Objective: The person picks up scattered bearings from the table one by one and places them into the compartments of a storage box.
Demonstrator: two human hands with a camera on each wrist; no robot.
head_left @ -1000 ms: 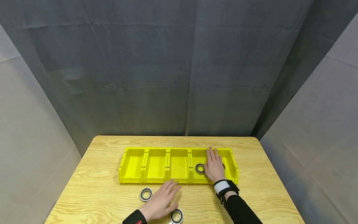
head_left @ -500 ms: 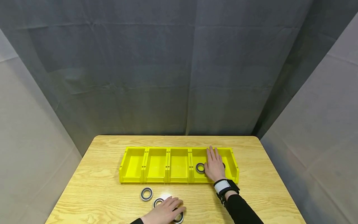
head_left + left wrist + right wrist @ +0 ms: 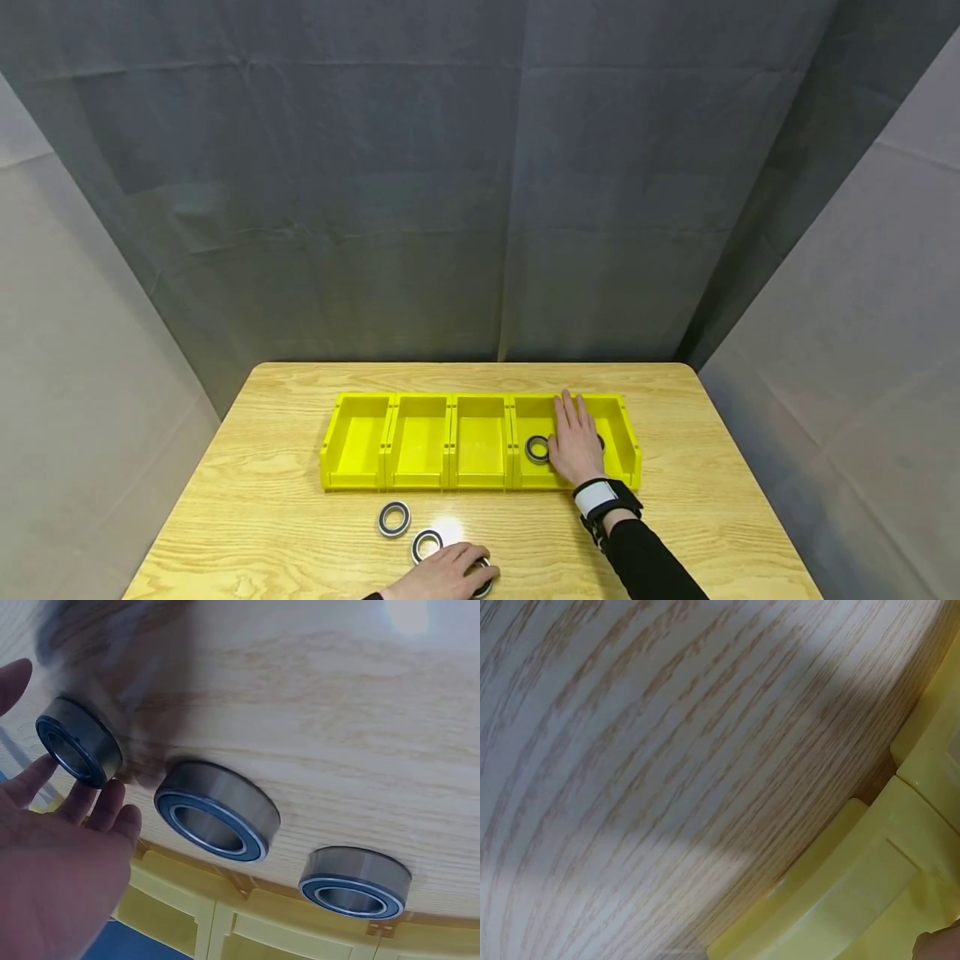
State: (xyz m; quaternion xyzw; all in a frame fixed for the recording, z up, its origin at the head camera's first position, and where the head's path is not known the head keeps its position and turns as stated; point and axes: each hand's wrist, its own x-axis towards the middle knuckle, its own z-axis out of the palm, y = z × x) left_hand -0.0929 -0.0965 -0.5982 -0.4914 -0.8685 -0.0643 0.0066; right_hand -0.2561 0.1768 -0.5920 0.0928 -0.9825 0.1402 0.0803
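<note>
In the head view my left hand (image 3: pixel 442 573) is low on the table at a ball bearing (image 3: pixel 482 577), partly covering it. The left wrist view shows fingertips at that bearing's (image 3: pixel 79 742) edge, with the thumb (image 3: pixel 11 684) apart from it. Two more bearings lie beside it: a middle bearing (image 3: pixel 427 546), close to the hand, and a left bearing (image 3: pixel 393 519). My right hand (image 3: pixel 576 450) rests in the right part of the yellow bin row (image 3: pixel 480 482), fingers straight and pointing away. A bearing (image 3: pixel 537 449) lies left of it there; another (image 3: pixel 601 444) is mostly hidden on its right.
The yellow bins stand side by side in a row across the wooden table (image 3: pixel 262 517). A dark grey curtain (image 3: pixel 375 208) hangs behind the table, and pale cloth panels (image 3: pixel 862 375) flank it on both sides.
My left hand has drawn back from the bins' front toward the near edge, reaching the nearest bearing and uncovering the middle one. My right hand has stayed in place.
</note>
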